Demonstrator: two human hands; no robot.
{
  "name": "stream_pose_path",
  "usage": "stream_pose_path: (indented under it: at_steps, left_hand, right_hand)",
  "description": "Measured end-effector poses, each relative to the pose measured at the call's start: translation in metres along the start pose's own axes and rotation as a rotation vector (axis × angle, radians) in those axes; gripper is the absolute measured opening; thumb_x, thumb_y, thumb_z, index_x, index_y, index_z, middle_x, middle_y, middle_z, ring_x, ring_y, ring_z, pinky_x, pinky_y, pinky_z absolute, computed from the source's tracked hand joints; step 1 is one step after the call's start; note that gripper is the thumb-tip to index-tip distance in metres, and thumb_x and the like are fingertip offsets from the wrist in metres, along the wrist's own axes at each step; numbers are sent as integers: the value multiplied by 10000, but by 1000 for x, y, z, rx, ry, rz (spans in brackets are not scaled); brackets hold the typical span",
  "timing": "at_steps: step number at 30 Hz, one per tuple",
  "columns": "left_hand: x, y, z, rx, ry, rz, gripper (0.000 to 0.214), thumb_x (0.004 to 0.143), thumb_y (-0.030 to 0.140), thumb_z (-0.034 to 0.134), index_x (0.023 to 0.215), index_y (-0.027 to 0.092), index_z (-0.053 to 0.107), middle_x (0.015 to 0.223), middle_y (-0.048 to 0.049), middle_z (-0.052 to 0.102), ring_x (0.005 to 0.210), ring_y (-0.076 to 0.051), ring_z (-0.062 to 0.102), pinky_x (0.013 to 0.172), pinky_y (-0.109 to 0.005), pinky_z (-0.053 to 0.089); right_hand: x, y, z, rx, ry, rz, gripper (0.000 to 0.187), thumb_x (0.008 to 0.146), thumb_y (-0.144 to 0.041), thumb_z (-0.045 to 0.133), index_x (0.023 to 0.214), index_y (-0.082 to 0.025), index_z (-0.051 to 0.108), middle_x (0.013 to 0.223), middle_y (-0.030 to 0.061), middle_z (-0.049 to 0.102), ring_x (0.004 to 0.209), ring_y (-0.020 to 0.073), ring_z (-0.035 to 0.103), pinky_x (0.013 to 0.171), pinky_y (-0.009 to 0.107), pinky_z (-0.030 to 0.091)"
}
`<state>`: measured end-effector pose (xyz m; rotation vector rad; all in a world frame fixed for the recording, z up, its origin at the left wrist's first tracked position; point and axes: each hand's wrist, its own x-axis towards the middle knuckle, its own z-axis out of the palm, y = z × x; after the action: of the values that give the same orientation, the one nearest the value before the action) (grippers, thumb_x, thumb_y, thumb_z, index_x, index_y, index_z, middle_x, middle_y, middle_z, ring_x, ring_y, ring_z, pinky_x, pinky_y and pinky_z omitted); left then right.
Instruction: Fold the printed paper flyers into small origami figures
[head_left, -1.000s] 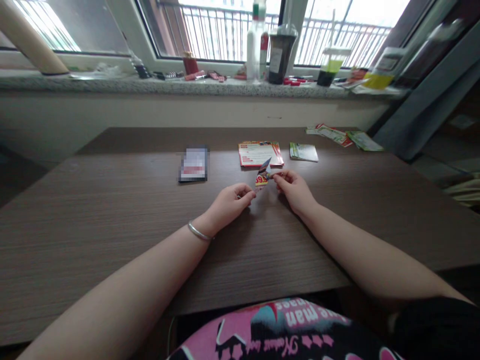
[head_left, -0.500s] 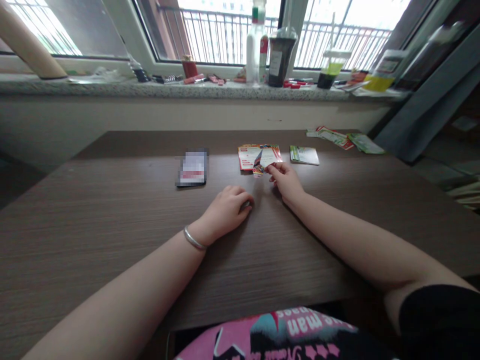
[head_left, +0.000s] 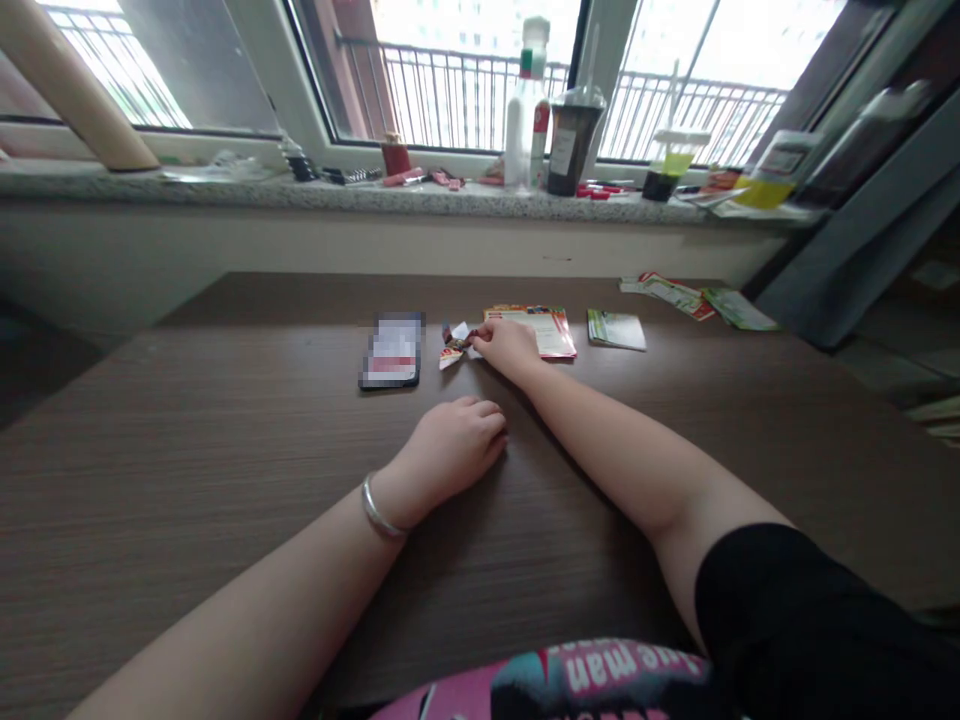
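Observation:
My right hand (head_left: 508,348) reaches over the far middle of the table, its thumb and fingers pinching a bent, colourful paper piece (head_left: 454,349) with white parts showing. The paper sticks out to the left of the fingertips. Just behind and right of this hand lies a stack of red-edged printed cards (head_left: 553,330), partly covered by the hand. My left hand (head_left: 456,445) rests on the table nearer to me, its fingers curled under. Whatever may be inside them is hidden. A silver bangle (head_left: 380,508) circles the left wrist.
A blurred phone (head_left: 393,350) lies left of the paper. Right of the card stack sits a smaller green-and-white pile (head_left: 616,329). Loose printed strips (head_left: 679,296) lie at the back right. Bottles and a dark drink cup (head_left: 571,145) stand along the windowsill (head_left: 450,200).
My right hand has moved left across the front of the card stack, carrying the paper piece towards the phone. My left hand stays in about the same place, its fingers more curled under.

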<state>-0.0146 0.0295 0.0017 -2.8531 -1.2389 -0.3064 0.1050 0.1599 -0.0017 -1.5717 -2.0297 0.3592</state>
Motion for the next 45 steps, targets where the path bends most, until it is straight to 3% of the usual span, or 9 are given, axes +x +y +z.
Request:
stream_pose_path:
  at_steps: [8, 12, 17, 20, 24, 27, 32, 40, 45]
  left_hand:
    - [3, -18, 3, -187, 45, 39, 199, 906, 226, 507, 945, 183, 697, 1005, -38, 701, 962, -200, 615, 922, -354, 484]
    - [3, -17, 6, -207, 51, 18, 199, 902, 235, 514, 937, 171, 699, 983, -53, 701, 961, -208, 612, 929, -370, 474]
    - [3, -20, 9, -272, 75, 0, 199, 905, 244, 511, 923, 192, 702, 999, -39, 705, 974, -201, 607, 940, -365, 461]
    - [4, -22, 9, -287, 67, 5, 197, 903, 251, 515, 925, 199, 704, 1006, -36, 704, 972, -200, 610, 934, -364, 462]
    - [4, -23, 8, -278, 67, -7, 208, 903, 244, 506, 926, 194, 706, 1001, -46, 703, 980, -203, 610, 950, -365, 456]
    - [3, -24, 6, -225, 85, -87, 218, 896, 252, 505, 902, 172, 708, 957, -75, 698, 966, -227, 610, 933, -384, 466]
    - [2, -24, 5, -193, 86, -139, 235, 900, 272, 500, 905, 162, 707, 950, -83, 689, 958, -231, 605, 924, -382, 471]
    - [1, -22, 5, -168, 79, -133, 234, 903, 275, 491, 911, 168, 698, 952, -83, 679, 948, -227, 599, 911, -375, 474]
    - [1, -21, 6, -164, 94, -150, 237, 901, 300, 493, 907, 180, 698, 954, -80, 672, 954, -227, 600, 912, -379, 474]
  right_hand:
    - [7, 9, 6, -38, 0, -83, 381, 862, -376, 578, 1213, -240, 633, 1128, 13, 712, 1067, 197, 612, 928, 315, 419]
    - [-1, 22, -8, -245, 46, -183, 467, 792, -498, 643, 1164, -216, 661, 1274, 68, 629, 1163, 274, 534, 999, 395, 382]
    - [-15, 30, -27, -426, -61, -220, 523, 760, -601, 632, 1109, -215, 683, 1176, 103, 665, 1106, 303, 549, 928, 412, 407]
    - [-22, 27, -29, -490, -93, -225, 460, 827, -568, 568, 1114, -227, 679, 1143, 105, 680, 1050, 275, 583, 867, 373, 418]
    - [-28, 20, -24, -513, -93, -185, 390, 937, -433, 408, 1027, -213, 717, 1084, 117, 705, 1015, 257, 609, 814, 351, 422]
    - [-30, 18, -22, -509, -73, -178, 397, 943, -365, 391, 986, -165, 731, 1046, 151, 713, 981, 268, 630, 861, 382, 403]
    - [-31, 22, -23, -483, -42, -122, 404, 957, -311, 351, 988, -150, 720, 1032, 157, 710, 936, 260, 647, 755, 340, 434]
    - [-33, 30, -30, -395, -39, -90, 236, 888, -367, 506, 862, -236, 701, 982, 52, 719, 906, 224, 639, 675, 296, 433]
    - [-45, 32, -42, -394, -43, -232, 219, 898, -372, 520, 885, -228, 686, 1000, 60, 707, 933, 217, 621, 710, 296, 415]
